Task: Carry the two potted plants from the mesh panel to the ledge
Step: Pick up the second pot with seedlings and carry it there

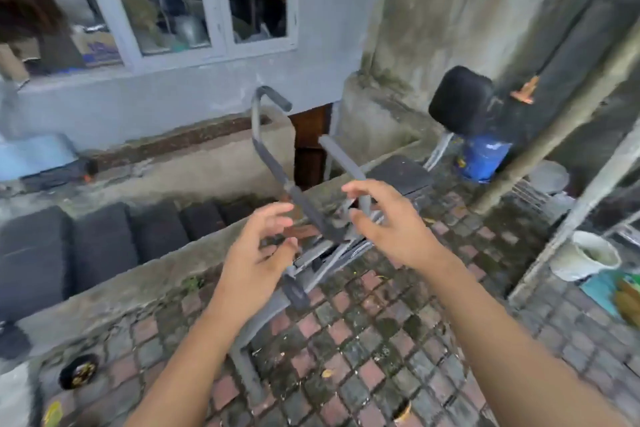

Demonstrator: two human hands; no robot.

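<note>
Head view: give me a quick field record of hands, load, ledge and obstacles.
left hand: open, empty, fingers spread
right hand: open, empty
load: no potted plant in either hand
ledge: concrete, ahead and left of the hands
obstacle: grey metal exercise frame lying across the ledge, beyond the hands
ground: wet brick paving
mesh panel: not identifiable

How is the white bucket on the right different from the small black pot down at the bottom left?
The white plastic bucket is pale and looks the bigger of the two; the small black round pot is dark and looks shallow. The bucket leans tilted against a grey pole; the pot sits flat, away from any support. The bucket's inside looks greenish-grey; the pot holds yellowish bits. Both are round, open-topped and rest on the paved ground.
</note>
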